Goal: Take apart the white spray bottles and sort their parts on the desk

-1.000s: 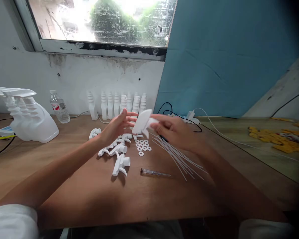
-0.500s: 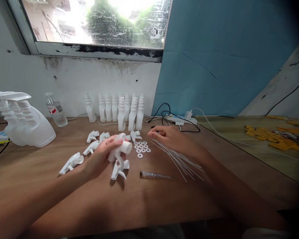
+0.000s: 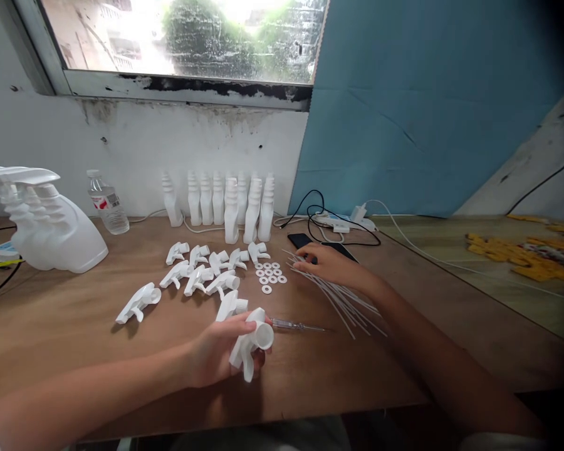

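Observation:
My left hand (image 3: pixel 223 347) is closed around a white trigger sprayer head (image 3: pixel 250 341), its round collar turned to the right and its trigger pointing down. Behind it another sprayer head (image 3: pixel 232 305) lies partly hidden on the table. Over the upper ends of the thin white dip tubes (image 3: pixel 341 304), my right hand (image 3: pixel 331 263) has its fingers pinched at a tube; how many tubes it grips is unclear. Several white ring washers (image 3: pixel 269 274) lie between the hands. A clear-handled screwdriver (image 3: pixel 296 325) rests below them, its handle end partly behind the held sprayer head.
More sprayer heads (image 3: pixel 197 280) are spread at left of centre. White bottles (image 3: pixel 232 213) stand along the wall, larger ones (image 3: pixel 68 228) at far left beside a water bottle (image 3: pixel 107 203). Behind my right hand are a black phone (image 3: pixel 301 240) and a power strip (image 3: pixel 341 222) with cables.
My left hand has brought the sprayer head down and right, toward me, uncovering other sprayer heads. My right hand has moved slightly right and down onto the tube ends, and the phone shows more.

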Available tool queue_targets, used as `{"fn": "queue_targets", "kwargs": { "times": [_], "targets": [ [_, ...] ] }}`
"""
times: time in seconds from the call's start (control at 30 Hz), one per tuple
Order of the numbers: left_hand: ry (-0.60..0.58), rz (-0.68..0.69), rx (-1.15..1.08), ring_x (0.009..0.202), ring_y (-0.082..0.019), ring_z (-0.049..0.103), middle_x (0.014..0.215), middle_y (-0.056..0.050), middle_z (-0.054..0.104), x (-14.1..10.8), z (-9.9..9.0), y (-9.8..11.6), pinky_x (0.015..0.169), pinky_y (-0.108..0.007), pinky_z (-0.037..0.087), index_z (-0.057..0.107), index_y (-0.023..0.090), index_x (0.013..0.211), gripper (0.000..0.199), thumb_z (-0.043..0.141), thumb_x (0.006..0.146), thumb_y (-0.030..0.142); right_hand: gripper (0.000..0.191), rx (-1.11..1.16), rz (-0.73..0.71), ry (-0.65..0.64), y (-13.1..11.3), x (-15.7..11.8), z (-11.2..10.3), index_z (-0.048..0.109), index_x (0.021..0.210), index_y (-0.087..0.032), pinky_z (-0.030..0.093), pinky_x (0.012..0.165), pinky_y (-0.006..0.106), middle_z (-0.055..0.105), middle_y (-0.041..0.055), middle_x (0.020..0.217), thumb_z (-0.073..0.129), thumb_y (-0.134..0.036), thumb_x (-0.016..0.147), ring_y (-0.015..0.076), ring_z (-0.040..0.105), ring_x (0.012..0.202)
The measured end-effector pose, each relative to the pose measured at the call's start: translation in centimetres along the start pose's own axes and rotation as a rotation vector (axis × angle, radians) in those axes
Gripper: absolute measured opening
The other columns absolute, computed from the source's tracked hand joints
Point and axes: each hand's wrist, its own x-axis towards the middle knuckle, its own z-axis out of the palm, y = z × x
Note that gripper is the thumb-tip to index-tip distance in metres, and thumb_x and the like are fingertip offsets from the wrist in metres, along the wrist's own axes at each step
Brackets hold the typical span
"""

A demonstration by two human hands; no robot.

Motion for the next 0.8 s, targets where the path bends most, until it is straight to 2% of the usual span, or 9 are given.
{"fn": "queue_targets", "kwargs": {
  "times": [0.07, 0.17, 0.23, 0.3, 0.4, 0.53, 0.67, 0.73, 0.8],
  "targets": [
    [0.0, -0.004, -0.005, 0.06, -0.014, 0.057, 0.077, -0.008, 0.059, 0.0, 0.0, 0.0, 0.058, -0.024, 0.041, 0.057, 0.013, 0.101, 0.022, 0.053, 0.082, 0.025, 0.034, 0.019, -0.041, -0.122, -1.4, -0.9, 0.2, 0.068, 0.091, -0.016, 0.043, 0.071, 0.026, 0.066, 0.0066, 0.092, 0.053, -0.046, 0.083, 0.0178, 0.06, 0.082],
    [-0.018, -0.007, 0.005, 0.061, -0.014, 0.057, 0.078, -0.008, 0.059, 0.0, -0.1, -0.1, 0.057, -0.024, 0.04, 0.057, 0.013, 0.102, 0.024, 0.054, 0.081, 0.025, 0.029, 0.011, -0.079, -0.411, -3.0, -2.3, 1.3, 0.066, 0.081, -0.017, 0.036, 0.054, 0.021, 0.064, 0.0015, 0.076, 0.068, -0.045, 0.072, 0.0134, 0.056, 0.066],
    [-0.019, -0.015, 0.004, 0.061, -0.015, 0.057, 0.078, -0.008, 0.059, 0.0, -0.2, -0.2, 0.058, -0.025, 0.041, 0.056, 0.014, 0.103, 0.026, 0.056, 0.08, 0.026, 0.03, -0.039, -0.134, -0.507, -3.6, -2.8, 2.3, 0.064, 0.077, -0.016, 0.031, 0.049, 0.021, 0.061, 0.0003, 0.071, 0.075, -0.04, 0.064, 0.0118, 0.052, 0.06],
    [-0.012, -0.023, -0.004, 0.06, -0.015, 0.056, 0.078, -0.008, 0.059, 0.0, -0.2, -0.2, 0.059, -0.026, 0.041, 0.056, 0.014, 0.102, 0.026, 0.056, 0.08, 0.026, 0.022, -0.025, -0.249, -0.54, -4.0, -3.1, 2.9, 0.061, 0.074, -0.015, 0.031, 0.05, 0.021, 0.058, -0.0002, 0.068, 0.073, -0.032, 0.068, 0.0107, 0.05, 0.059],
    [0.004, -0.015, -0.039, 0.06, -0.015, 0.056, 0.078, -0.008, 0.059, -0.2, -0.1, -0.2, 0.06, -0.026, 0.04, 0.057, 0.013, 0.097, 0.021, 0.055, 0.081, 0.026, 0.011, 0.121, -0.378, -0.537, -4.3, -3.1, 2.7, 0.058, 0.07, -0.014, 0.034, 0.052, 0.019, 0.055, -0.0014, 0.064, 0.061, -0.022, 0.077, 0.008, 0.048, 0.058],
    [0.004, -0.056, -0.122, 0.061, -0.015, 0.054, 0.077, -0.008, 0.058, -0.3, -0.3, -0.1, 0.06, -0.026, 0.039, 0.057, 0.012, 0.09, 0.02, 0.053, 0.083, 0.031, 0.018, 0.523, -0.323, -0.494, -4.0, -2.6, 1.7, 0.052, 0.079, -0.013, 0.033, 0.043, 0.015, 0.05, -0.0046, 0.057, 0.059, -0.029, 0.081, 0.0044, 0.046, 0.045],
    [0.001, -0.072, -0.179, 0.059, -0.013, 0.053, 0.076, -0.007, 0.056, -0.3, -0.3, 0.0, 0.059, -0.025, 0.036, 0.057, 0.013, 0.091, 0.022, 0.054, 0.084, 0.033, 0.026, 1.139, -0.527, -0.281, -4.0, -2.4, 1.7, 0.044, 0.084, -0.014, 0.047, 0.043, 0.021, 0.057, 0.0006, 0.076, 0.06, -0.035, 0.084, 0.0104, 0.06, 0.05],
    [0.0, -0.065, -0.182, 0.058, -0.013, 0.052, 0.075, -0.006, 0.056, -0.3, -0.2, 0.1, 0.059, -0.025, 0.035, 0.057, 0.013, 0.091, 0.022, 0.054, 0.085, 0.034, 0.021, 1.252, -0.66, -0.17, -4.3, -2.6, 2.1, 0.044, 0.085, -0.014, 0.053, 0.05, 0.027, 0.057, 0.0026, 0.083, 0.059, -0.029, 0.085, 0.0136, 0.065, 0.059],
    [-0.003, -0.062, -0.186, 0.058, -0.013, 0.052, 0.073, -0.006, 0.056, -0.3, -0.1, 0.2, 0.059, -0.024, 0.035, 0.058, 0.013, 0.09, 0.022, 0.053, 0.085, 0.034, 0.013, 1.242, -0.758, -0.094, -4.7, -2.9, 2.6, 0.047, 0.087, -0.014, 0.055, 0.054, 0.03, 0.057, 0.0033, 0.085, 0.056, -0.023, 0.087, 0.0142, 0.066, 0.063]
  ]
}}
